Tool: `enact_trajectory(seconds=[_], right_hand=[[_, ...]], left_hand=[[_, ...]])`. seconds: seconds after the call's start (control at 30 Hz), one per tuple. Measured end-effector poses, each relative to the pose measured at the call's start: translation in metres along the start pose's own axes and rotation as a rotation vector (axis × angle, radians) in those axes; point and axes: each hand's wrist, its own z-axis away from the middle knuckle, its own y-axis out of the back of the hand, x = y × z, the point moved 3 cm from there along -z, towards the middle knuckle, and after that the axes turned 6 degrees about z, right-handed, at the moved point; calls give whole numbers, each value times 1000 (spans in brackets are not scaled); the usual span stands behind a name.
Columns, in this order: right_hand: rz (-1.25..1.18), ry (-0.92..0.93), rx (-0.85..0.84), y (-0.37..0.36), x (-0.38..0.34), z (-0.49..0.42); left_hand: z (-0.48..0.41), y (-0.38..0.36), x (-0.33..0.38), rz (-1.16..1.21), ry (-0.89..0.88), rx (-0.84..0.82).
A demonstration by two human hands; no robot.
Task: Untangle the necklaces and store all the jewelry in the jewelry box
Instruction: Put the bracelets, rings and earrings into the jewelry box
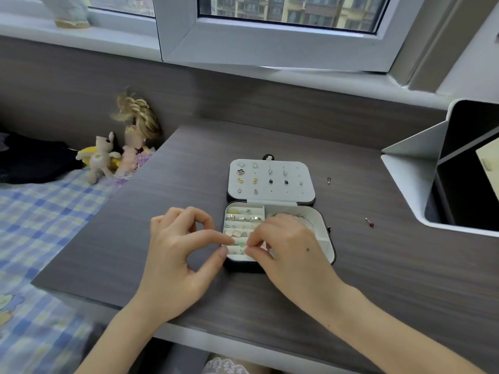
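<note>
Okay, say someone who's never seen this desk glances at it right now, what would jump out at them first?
The open jewelry box in the middle of the desk draws the eye first, its lid panel studded with rows of earrings. Over its front left compartments the left hand and right hand meet fingertip to fingertip, pinching a small green piece. A loose red-tipped stud lies on the desk to the box's right.

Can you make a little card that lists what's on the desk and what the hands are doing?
Box: jewelry box, open, on the desk
Lid: earrings pinned in rows
Tray: rings in slots
Hands: left hand and right hand pinch a small green piece over the box
Loose: silver stud, red stud, right of box
</note>
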Motion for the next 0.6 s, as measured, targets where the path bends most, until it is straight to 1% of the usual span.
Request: enact_trajectory(seconds=[0.13,0.27,0.4,0.5,0.6], right_hand=[[39,26,-9,-3,-2,1],[11,-24,-20,-2,-1,0],[32,-39,-36,-2,-3,0],[79,-13,-15,0,-2,1],[65,41,-50,2,-3,7]], left_hand=[[-2,0,-1,9,2,8],[-3,-2,0,12,4,12],[-3,-3,0,15,8,2],[-5,-4,0,13,8,-3],[-7,-4,2,13,8,-8]])
